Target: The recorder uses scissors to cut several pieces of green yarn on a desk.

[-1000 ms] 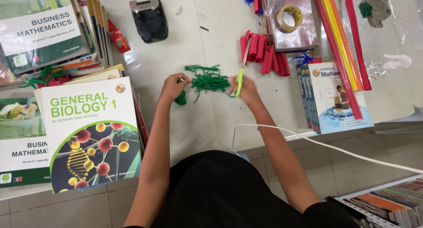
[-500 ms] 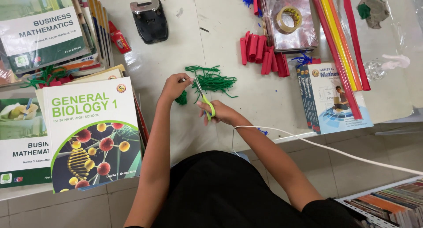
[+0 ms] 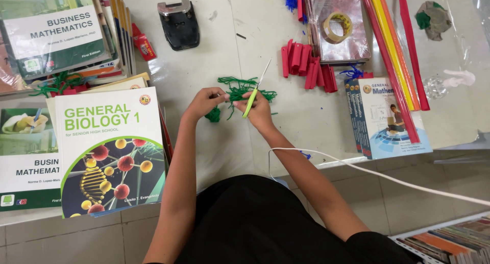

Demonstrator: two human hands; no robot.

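Left hand (image 3: 204, 101) pinching a bundle of green yarn (image 3: 240, 93) above the counter (image 3: 204, 49), right hand (image 3: 258, 110) closed around green-handled scissors (image 3: 255, 90); cut strands already lie loose, trimming apparently unfinished.

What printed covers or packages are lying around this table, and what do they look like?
Biology textbook: left, white cover, green band, molecule picture.
Mathematics textbook: top left, white and green.
Blue-and-white textbook: right, under coloured strips.
Small red packet: beside the black hole punch.
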